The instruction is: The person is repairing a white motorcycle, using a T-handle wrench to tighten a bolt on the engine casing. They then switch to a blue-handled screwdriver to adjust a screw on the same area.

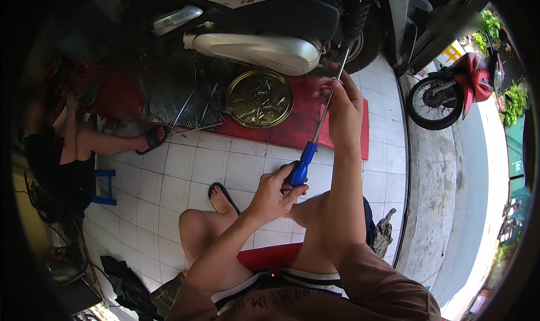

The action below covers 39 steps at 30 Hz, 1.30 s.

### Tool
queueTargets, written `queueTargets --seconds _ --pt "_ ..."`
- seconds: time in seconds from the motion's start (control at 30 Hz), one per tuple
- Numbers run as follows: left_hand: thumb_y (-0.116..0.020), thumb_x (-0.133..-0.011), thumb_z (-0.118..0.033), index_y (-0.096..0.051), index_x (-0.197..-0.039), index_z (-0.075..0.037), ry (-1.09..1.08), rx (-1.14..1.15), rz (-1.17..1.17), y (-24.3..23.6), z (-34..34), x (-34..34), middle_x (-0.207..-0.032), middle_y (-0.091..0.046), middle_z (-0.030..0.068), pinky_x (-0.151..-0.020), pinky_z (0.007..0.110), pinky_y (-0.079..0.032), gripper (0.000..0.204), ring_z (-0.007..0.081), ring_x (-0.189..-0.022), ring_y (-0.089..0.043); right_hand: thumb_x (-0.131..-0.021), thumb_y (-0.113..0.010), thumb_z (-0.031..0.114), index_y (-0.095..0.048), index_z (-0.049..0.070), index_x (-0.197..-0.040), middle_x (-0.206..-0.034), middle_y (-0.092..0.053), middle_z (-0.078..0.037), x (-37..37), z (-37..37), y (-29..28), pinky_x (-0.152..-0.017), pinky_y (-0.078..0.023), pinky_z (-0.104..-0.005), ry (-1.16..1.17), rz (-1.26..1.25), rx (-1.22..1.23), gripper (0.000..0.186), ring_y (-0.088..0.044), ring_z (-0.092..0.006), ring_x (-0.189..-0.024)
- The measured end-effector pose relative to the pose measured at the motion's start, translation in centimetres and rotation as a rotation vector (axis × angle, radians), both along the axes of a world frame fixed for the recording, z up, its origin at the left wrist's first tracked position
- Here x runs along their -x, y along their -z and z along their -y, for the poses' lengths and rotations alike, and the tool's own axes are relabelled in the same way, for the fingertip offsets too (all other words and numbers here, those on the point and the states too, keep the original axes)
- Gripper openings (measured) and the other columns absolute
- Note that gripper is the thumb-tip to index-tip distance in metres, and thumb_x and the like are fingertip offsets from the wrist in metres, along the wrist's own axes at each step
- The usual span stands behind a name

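My left hand [273, 194] is wrapped round the blue handle of a long screwdriver [302, 166]. The metal shaft slants up and away from me toward the rear wheel [368, 43] of a scooter [247, 20]. Farther up, the fingers of my right hand [343, 104] close on that shaft, beside the black shock absorber spring [355, 20]. The silver engine-side cover [256, 52] sits just left of the shaft's far end. Exactly where the tip rests is too small to make out.
A round gold tray [232, 103] of small metal parts stands on the red lift platform [309, 104], with several long tools to its left. Another person's leg [112, 141] and a blue stool [104, 187] are at left. A red motorbike [469, 85] stands at right outside.
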<state>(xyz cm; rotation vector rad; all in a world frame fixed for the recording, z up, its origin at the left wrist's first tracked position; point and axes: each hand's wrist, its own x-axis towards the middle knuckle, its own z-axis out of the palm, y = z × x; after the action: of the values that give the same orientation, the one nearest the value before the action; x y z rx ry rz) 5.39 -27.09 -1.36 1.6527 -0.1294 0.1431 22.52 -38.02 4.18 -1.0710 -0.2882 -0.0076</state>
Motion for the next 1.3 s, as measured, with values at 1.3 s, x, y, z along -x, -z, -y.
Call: queueTargets --seconds 1.3 --pt "-0.063 -0.089 -0.008 -0.055 -0.095 0.004 -0.160 -0.282 0.009 -8.2 5.0 -6.8 -0.055 -0.055 0.0020 -0.043 0.023 -0.039 0.016 0.0046 -0.046 -0.053 -0.094 -0.055 0.014 -0.061 -0.003 -0.121 -0.062 -0.054 0.003 -2.5 1.6 -1.7 -0.052 -0.037 -0.0199 -0.108 0.063 0.098 0.031 -0.046 -0.0024 -0.057"
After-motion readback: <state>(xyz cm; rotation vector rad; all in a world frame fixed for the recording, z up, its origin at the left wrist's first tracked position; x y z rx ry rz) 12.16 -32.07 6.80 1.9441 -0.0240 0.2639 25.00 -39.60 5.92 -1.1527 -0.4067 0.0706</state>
